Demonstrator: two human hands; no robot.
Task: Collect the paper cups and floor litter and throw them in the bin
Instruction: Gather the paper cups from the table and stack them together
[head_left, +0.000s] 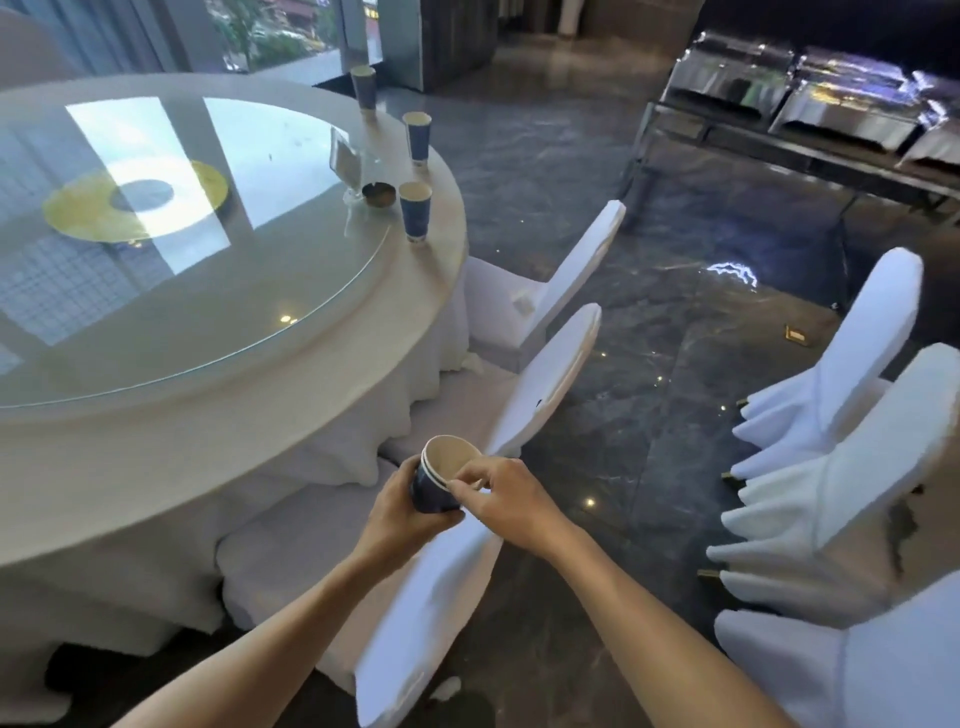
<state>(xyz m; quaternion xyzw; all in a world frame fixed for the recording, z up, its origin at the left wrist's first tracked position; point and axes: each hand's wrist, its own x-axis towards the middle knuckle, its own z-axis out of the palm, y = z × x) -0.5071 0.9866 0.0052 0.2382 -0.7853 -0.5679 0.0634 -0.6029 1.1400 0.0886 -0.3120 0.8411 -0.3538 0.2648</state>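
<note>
My left hand (402, 512) wraps around the body of a stack of two blue paper cups (435, 480), held over a covered chair. My right hand (498, 493) pinches the rim of the stack from the right. Three more blue paper cups stand on the round table's right edge: the near cup (415, 212), the middle cup (417, 137) and the far cup (363, 88). A white scrap of litter (448, 687) lies on the dark floor below the chair. No bin is in view.
The round table (291, 395) has a white cloth and a glass turntable (197, 291) with a small ashtray (378, 195) and a card holder (346, 161). White-covered chairs (550, 364) stand beside it, more at the right (831, 467). Chafing dishes (841, 98) line the back right.
</note>
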